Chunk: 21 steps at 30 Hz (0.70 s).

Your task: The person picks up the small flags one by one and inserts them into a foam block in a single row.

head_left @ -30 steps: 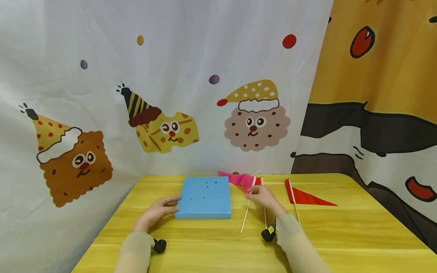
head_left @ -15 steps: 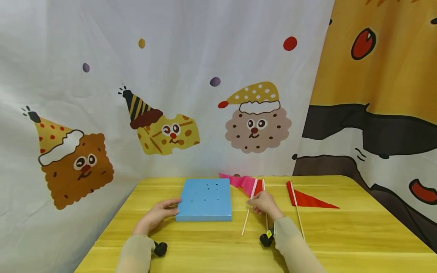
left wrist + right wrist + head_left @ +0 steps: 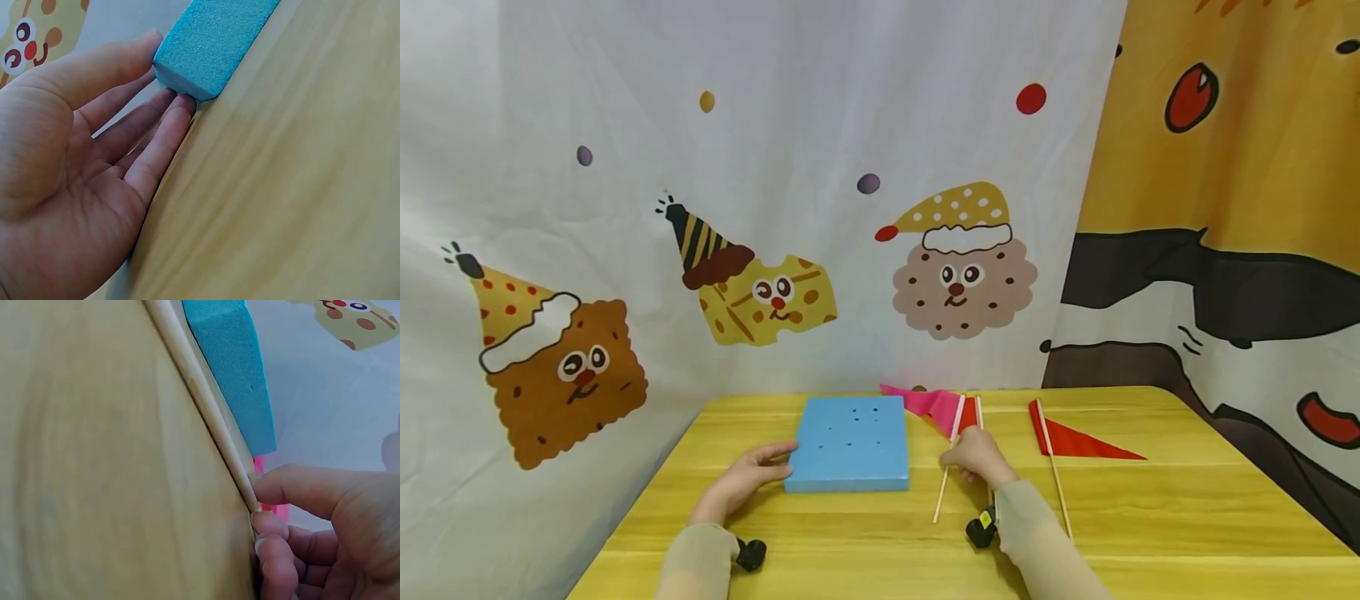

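Observation:
A blue foam board with several small holes in its top lies on the table. At its left edge rests my left hand; in the left wrist view the thumb and fairly straight fingertips touch the board's corner. A pink pennant flag lies right of the board. My right hand pinches this flag's wooden stick between thumb and index finger, with the stick low along the tabletop. Partly covered by that hand is a red flag on another stick.
Farther right a second red pennant flag lies on the wooden table, its stick running under the right forearm. A white curtain with cartoon prints hangs behind the table's back edge.
My right hand has slid down the pink flag's stick toward me, its fingers curling in. The left hand stays at the board's edge. The view has shifted slightly.

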Available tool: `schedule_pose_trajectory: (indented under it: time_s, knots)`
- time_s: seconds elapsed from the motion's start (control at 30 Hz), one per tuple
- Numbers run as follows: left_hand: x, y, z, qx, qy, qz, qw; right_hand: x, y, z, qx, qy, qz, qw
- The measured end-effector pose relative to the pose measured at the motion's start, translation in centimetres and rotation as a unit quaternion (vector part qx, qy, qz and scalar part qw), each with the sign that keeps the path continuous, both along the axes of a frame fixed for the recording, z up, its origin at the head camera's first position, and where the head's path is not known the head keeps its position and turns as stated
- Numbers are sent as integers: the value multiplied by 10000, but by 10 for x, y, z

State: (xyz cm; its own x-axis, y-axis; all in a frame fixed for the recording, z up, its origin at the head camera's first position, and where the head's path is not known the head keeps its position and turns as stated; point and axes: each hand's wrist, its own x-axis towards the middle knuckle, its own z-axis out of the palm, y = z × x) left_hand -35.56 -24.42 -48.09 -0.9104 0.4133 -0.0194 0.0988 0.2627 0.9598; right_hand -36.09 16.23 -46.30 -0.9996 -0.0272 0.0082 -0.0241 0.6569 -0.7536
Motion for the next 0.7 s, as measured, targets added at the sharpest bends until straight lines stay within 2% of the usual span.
schedule_pose_trajectory:
  time_s: [0.23, 0.37, 0.53, 0.7]
  knots:
    - [0, -1, 0, 80, -219, -96, 9997, 2, 1, -3, 50, -33, 6, 10000]
    - [1, -2, 0, 102, -295, -115, 9994, 1, 3, -5, -111, -68, -21, 9999]
    - [1, -2, -1, 98, -270, -117, 9995, -1, 12, -5, -706, -250, -76, 9972]
    - [0, -1, 0, 82, -253, -93, 9996, -1, 21, -4, -1449, -610, -4, 9876]
